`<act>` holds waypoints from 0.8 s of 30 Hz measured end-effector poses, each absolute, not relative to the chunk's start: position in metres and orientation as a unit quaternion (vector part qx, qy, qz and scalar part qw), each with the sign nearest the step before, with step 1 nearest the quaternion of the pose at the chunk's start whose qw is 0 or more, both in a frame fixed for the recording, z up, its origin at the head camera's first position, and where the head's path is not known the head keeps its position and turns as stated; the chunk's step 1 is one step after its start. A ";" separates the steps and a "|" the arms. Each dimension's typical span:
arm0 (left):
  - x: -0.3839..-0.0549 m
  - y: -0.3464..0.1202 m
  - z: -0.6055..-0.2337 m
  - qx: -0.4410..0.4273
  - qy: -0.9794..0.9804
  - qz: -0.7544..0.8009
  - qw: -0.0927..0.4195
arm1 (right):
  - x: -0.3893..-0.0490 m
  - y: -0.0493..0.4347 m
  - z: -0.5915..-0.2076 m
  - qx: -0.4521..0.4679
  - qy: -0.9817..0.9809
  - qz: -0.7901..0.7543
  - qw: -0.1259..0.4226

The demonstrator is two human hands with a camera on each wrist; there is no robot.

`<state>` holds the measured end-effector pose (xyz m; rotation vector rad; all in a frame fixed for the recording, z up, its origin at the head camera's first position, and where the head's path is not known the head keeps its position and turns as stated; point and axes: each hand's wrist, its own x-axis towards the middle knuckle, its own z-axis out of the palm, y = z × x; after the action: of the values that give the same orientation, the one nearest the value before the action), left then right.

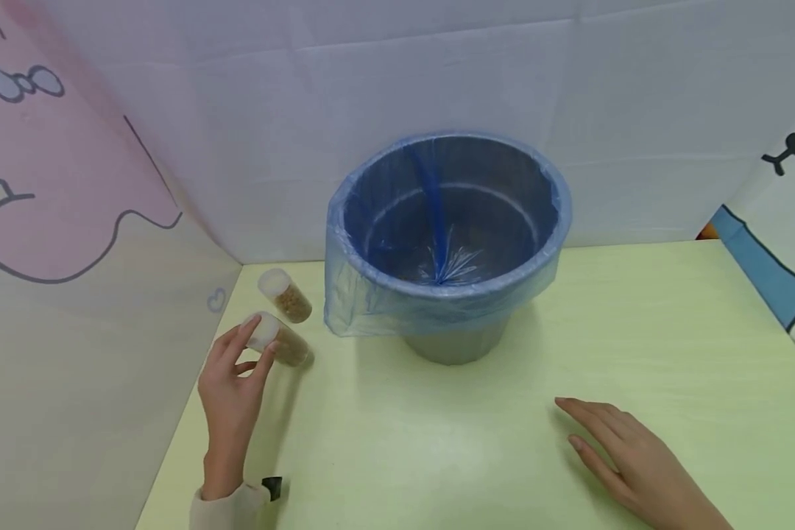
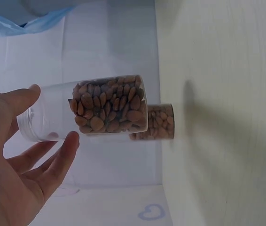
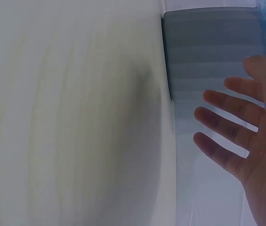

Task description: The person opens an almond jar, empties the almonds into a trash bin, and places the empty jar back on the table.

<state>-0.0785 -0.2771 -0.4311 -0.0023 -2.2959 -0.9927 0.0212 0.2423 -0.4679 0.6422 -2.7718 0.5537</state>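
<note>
At the table's left side my left hand pinches a clear jar near its white lid, thumb on one side and fingers on the other. Brown almond-like nuts fill its lower part in the left wrist view, and its base shows above the tabletop. Just behind it stands a second jar with similar nuts. My right hand hovers over the right part of the table, fingers spread and holding nothing; the right wrist view shows its loosely extended fingers.
A grey bucket lined with a blue plastic bag stands at the back middle of the pale yellow table. White cloth hangs behind it, and a wall with cartoon drawings borders the left side.
</note>
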 end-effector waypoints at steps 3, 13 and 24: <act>-0.072 -0.270 -0.429 -0.007 -0.867 -0.392 0.308 | 0.020 0.243 -0.467 0.225 -0.947 0.191 0.123; -0.062 -0.255 -0.419 -0.043 -0.844 -0.474 0.248 | 0.014 0.239 -0.469 0.254 -0.930 0.227 0.137; -0.051 -0.238 -0.411 -0.045 -0.811 -0.555 0.178 | 0.002 0.228 -0.466 0.298 -0.912 0.234 0.157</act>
<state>-0.0509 -0.2376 -0.4112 -0.1285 -2.2949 -1.5706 0.0019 0.2279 -0.4662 0.8515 -2.6108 0.6689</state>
